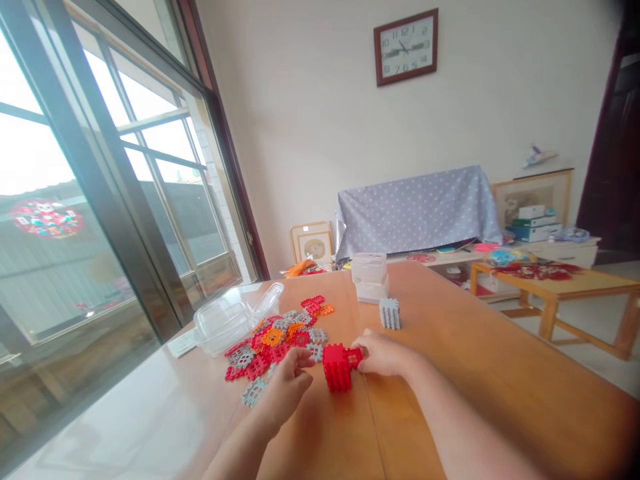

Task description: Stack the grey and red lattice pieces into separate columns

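A red cube of interlocking pieces (337,368) rests on the wooden table between my hands. My right hand (376,355) pinches a flat red piece (354,358) against the cube's right side. Just left of the cube is my left hand (290,385), its thumb and index finger apart with nothing between them. Beyond it lies a pile of red, grey and orange flat pieces (273,337). A grey block of such pieces (390,313) stands farther back, beyond my right hand.
On the wooden table (450,373), a clear plastic container (220,327) lies at the left behind the pile. Stacked clear boxes (371,277) stand near the far edge. A low wooden table (595,280) is at the right, and a window on the left.
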